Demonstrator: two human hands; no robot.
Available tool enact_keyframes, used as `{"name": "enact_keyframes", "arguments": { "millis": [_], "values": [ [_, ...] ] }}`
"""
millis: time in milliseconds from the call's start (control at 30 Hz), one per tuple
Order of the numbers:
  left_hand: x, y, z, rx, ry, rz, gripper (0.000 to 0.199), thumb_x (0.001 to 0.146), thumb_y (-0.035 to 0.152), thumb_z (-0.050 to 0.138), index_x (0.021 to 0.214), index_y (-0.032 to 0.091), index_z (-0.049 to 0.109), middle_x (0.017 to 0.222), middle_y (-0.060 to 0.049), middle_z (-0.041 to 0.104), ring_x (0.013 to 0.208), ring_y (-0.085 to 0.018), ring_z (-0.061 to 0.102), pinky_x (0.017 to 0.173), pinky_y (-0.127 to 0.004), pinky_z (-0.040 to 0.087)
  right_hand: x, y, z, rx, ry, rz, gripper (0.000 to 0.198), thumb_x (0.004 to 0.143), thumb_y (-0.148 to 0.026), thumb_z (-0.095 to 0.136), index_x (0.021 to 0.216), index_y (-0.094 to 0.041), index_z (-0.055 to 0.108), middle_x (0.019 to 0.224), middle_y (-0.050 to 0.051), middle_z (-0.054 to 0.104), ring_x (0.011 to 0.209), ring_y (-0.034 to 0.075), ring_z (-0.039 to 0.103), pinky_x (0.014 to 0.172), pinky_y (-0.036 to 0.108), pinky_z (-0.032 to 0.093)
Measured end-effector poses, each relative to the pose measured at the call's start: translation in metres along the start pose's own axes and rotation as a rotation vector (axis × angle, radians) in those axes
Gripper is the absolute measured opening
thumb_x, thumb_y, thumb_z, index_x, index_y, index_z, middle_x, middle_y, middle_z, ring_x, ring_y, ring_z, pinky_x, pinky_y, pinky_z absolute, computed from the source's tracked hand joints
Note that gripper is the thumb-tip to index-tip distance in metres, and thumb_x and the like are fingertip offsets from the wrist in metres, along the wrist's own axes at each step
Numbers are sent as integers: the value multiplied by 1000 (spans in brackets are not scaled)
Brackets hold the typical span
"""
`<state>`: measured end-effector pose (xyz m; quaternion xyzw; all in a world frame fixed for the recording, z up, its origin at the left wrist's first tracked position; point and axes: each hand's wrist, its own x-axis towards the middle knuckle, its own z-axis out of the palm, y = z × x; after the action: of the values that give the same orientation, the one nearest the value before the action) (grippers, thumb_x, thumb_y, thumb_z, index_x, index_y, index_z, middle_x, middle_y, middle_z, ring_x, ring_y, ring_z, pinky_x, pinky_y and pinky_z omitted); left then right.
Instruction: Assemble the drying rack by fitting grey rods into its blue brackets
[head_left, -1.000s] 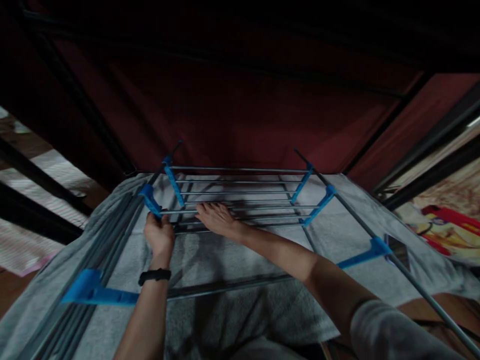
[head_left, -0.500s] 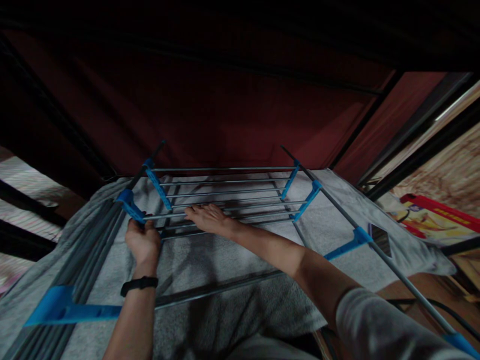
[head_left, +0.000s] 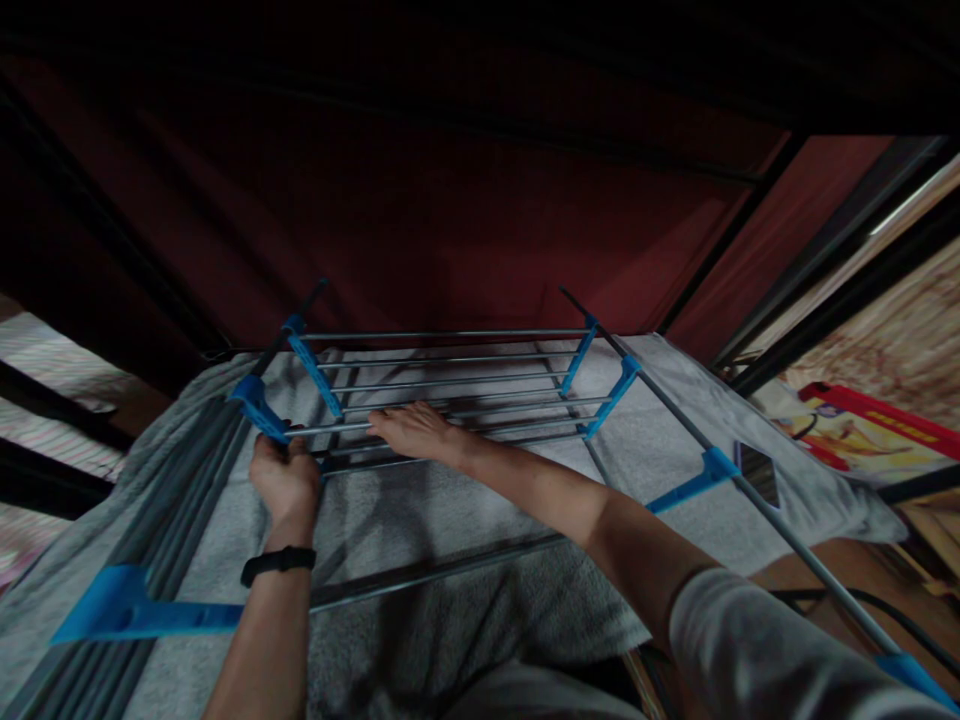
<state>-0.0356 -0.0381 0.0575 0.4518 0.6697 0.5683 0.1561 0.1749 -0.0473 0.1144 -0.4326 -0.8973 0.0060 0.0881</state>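
A rack of grey metal tubes joined by blue plastic brackets lies on a grey blanket in front of me. With a dark band on its wrist, my left hand (head_left: 287, 475) is closed around the lower end of the left blue bracket (head_left: 259, 405), where a metal tube (head_left: 341, 427) meets it. My right hand (head_left: 411, 428) reaches across from the right, its fingers wrapped over that same tube a little further along. The tube's far end runs toward the right blue bracket (head_left: 615, 398). My palms hide parts of the tube.
Several loose grey tubes (head_left: 180, 480) lie at the left, beneath a larger blue bracket (head_left: 127, 605). A phone (head_left: 757, 472) rests on the grey blanket (head_left: 480, 515) beyond the right side tube. Further right is a red and yellow box (head_left: 877, 430). A dark red panel (head_left: 480, 240) stands behind.
Both hands keep their places on the rack, with only a very slight shift. The view has tilted a little.
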Motion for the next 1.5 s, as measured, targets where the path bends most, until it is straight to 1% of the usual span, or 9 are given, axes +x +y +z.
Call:
{"name": "enact_keyframes", "arguments": {
  "millis": [167, 433, 667, 900, 1000, 1133, 1233, 1333, 1500],
  "values": [
    [1, -2, 0, 3, -7, 15, 18, 80, 13, 60, 98, 19, 60, 88, -2, 64, 87, -23, 64, 96, -42, 54, 1, 1, -2, 14, -19, 8, 31, 112, -38, 39, 123, -19, 61, 116, 10, 79, 104, 23, 76, 89, 36, 58],
    [-2, 6, -1, 25, 3, -14, 18, 80, 12, 61, 97, 19, 60, 89, -2, 65, 89, -24, 66, 97, -41, 54, 5, 4, -7, 52, -65, -7, 34, 111, -40, 39, 121, -18, 64, 110, 11, 79, 100, 24, 76, 86, 34, 57],
    [0, 4, -1, 7, -9, -19, 21, 81, 10, 60, 101, 16, 62, 96, -6, 68, 94, -25, 66, 98, -41, 54, 7, 7, -14, 110, -119, -23, 34, 111, -42, 40, 115, -19, 65, 106, 10, 79, 98, 24, 75, 81, 31, 54],
    [1, 2, -2, 22, -19, 14, 19, 81, 12, 61, 100, 15, 64, 91, -4, 66, 88, -23, 65, 95, -39, 55, 10, 9, -23, 179, -185, -7, 31, 111, -38, 42, 108, -20, 67, 106, 7, 78, 95, 21, 74, 79, 28, 54],
    [3, -5, 0, 41, -18, 29, 19, 82, 14, 61, 100, 15, 65, 91, -5, 67, 88, -23, 65, 95, -40, 55, 12, 11, -22, 189, -183, 3, 30, 110, -37, 43, 109, -21, 68, 106, 6, 78, 95, 21, 74, 81, 28, 54],
    [5, -11, 2, 70, -3, 39, 23, 82, 17, 60, 104, 15, 65, 96, -8, 70, 94, -25, 67, 99, -42, 55, 9, 9, -19, 169, -166, 0, 33, 110, -41, 41, 115, -20, 67, 109, 9, 78, 99, 24, 74, 83, 32, 54],
    [2, -10, 0, 73, -9, 51, 18, 82, 18, 59, 99, 17, 64, 94, -8, 69, 97, -27, 67, 100, -43, 54, 1, 0, -17, 120, -122, 42, 35, 110, -43, 40, 122, -21, 64, 119, 11, 76, 105, 25, 73, 87, 34, 54],
    [-2, -6, -1, 79, -3, 26, 11, 81, 18, 57, 92, 20, 60, 88, -7, 67, 94, -27, 67, 100, -44, 53, -5, -7, -15, 79, -72, 89, 34, 110, -41, 41, 131, -23, 60, 131, 9, 72, 111, 25, 71, 92, 36, 53],
    [-3, -8, 1, 33, 2, 28, 13, 82, 16, 55, 94, 20, 60, 90, -7, 68, 95, -25, 68, 98, -40, 53, -8, -10, -12, 52, -57, 79, 32, 110, -36, 38, 125, -23, 63, 128, 8, 73, 111, 25, 71, 91, 36, 53]
  ]
}}
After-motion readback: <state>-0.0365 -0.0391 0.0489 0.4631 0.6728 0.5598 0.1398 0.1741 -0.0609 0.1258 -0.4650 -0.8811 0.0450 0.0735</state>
